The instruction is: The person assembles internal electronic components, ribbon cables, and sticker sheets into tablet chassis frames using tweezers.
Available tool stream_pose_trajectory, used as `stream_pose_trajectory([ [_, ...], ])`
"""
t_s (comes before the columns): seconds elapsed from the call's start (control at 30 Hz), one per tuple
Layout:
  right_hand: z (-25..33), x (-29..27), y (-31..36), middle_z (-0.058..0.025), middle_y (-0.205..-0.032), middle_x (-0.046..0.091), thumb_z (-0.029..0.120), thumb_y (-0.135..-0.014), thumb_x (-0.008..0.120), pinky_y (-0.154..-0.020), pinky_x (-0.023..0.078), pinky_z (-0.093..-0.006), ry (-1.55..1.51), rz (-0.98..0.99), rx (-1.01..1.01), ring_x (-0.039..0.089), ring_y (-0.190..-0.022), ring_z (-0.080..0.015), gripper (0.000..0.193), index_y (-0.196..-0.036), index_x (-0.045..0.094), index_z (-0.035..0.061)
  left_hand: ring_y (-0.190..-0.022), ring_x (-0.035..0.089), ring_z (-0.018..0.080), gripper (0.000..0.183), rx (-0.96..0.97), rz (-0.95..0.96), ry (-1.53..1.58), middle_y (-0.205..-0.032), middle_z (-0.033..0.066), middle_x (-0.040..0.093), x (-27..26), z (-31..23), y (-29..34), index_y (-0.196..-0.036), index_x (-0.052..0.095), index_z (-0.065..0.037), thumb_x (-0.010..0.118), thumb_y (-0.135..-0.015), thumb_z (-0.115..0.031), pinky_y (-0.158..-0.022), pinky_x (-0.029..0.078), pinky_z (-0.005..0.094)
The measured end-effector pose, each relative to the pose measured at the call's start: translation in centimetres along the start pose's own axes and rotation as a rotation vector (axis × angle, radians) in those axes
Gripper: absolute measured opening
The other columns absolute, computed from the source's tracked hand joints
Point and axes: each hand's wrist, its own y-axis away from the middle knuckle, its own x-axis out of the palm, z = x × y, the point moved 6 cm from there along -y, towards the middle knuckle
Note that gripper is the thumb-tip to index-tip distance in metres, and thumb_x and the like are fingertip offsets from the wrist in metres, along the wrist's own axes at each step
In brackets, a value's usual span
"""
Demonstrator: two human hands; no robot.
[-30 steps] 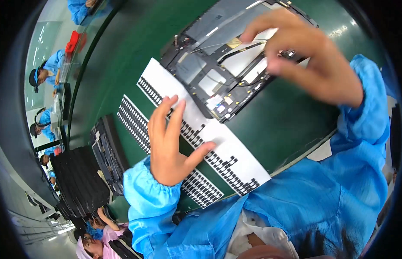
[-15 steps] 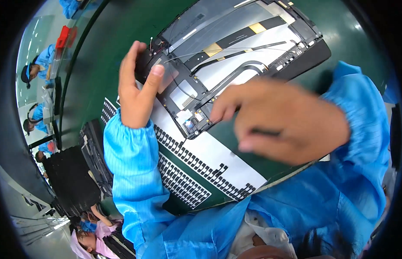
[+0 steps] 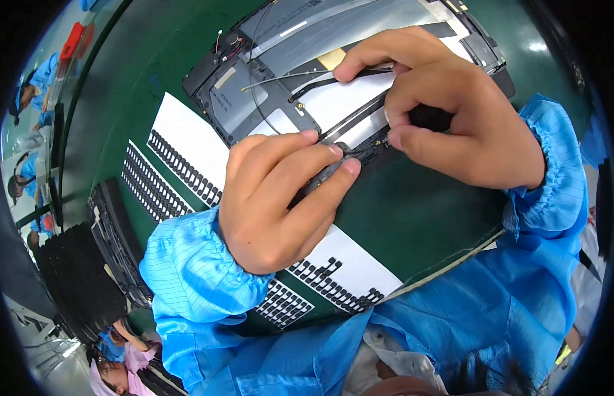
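Note:
A large, flat device casing [image 3: 247,99], dark grey and black with thin cables and ribbon strips, lies opened on the green table. My left hand [image 3: 274,204] rests over its near left corner, fingers stretched and slightly apart, fingertips pressing on the black frame. Most of that corner is hidden beneath it. My right hand [image 3: 459,112] is at the near edge of the casing, right of the left hand. Its fingers are bent, with the index fingertip by a thin grey cable [image 3: 287,77] and the thumb close to the curled middle finger. What they pinch, if anything, is hidden.
White sheets of small black stickers [image 3: 350,264] lie on the green table [image 3: 426,204], partly under my left arm. Black casings [image 3: 116,244] and a stack of black sheets [image 3: 76,277] stand at the left. Co-workers [image 3: 33,82] sit beyond the table at far left.
My left hand has moved from the casing's left end right and nearer, onto its near corner. My right hand has shifted up and right, its fingers now at the casing's near edge.

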Motion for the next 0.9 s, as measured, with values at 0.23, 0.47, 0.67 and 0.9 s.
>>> stream_pose_trajectory([
  [0.23,0.4,0.2,-0.2,-0.0197,-0.116,0.049,0.002,-0.068,0.056,-0.085,0.036,-0.0351,0.090,-0.006,-0.049,0.045,-0.106,-0.0282,0.004,-0.065,0.052,0.0014,-0.085,0.055,0.0270,0.040,0.018,-0.027,-0.016,-0.090,0.0092,0.058,-0.1,-0.1,0.1,-0.090,0.064,-0.003,0.064,-0.050,-0.003,-0.070,0.042,0.0375],
  [0.47,0.4,-0.1,0.0,-0.0194,-0.116,0.049,0.001,-0.068,0.056,-0.084,0.036,-0.0345,0.054,0.003,-0.059,0.044,-0.106,-0.0282,0.004,-0.067,0.052,0.0013,-0.084,0.054,0.0259,0.041,0.003,-0.016,-0.027,-0.089,0.0074,0.056,0.0,-0.2,-0.1,-0.092,0.064,-0.005,0.064,-0.051,-0.006,-0.070,0.040,0.0367],
  [0.67,0.3,0.3,0.2,-0.0185,-0.115,0.050,0.000,-0.067,0.058,-0.083,0.037,-0.0334,0.108,-0.032,-0.058,0.047,-0.104,-0.0274,0.004,-0.068,0.054,0.0011,-0.083,0.050,0.0234,0.046,-0.009,0.057,-0.127,-0.092,0.0047,0.053,0.6,-0.5,-0.3,-0.098,0.063,-0.010,0.065,-0.052,-0.009,-0.068,0.037,0.0366],
  [0.9,-0.6,-0.4,1.4,-0.0180,-0.109,0.054,-0.001,-0.066,0.064,-0.085,0.042,-0.0331,-0.001,-0.132,-0.088,0.052,-0.099,-0.0306,0.009,-0.072,0.058,0.0004,-0.082,0.049,0.0224,0.045,-0.019,0.054,-0.169,-0.092,0.0039,0.053,0.7,-0.7,-0.6,-0.098,0.063,-0.012,0.065,-0.054,-0.011,-0.067,0.037,0.0358],
])
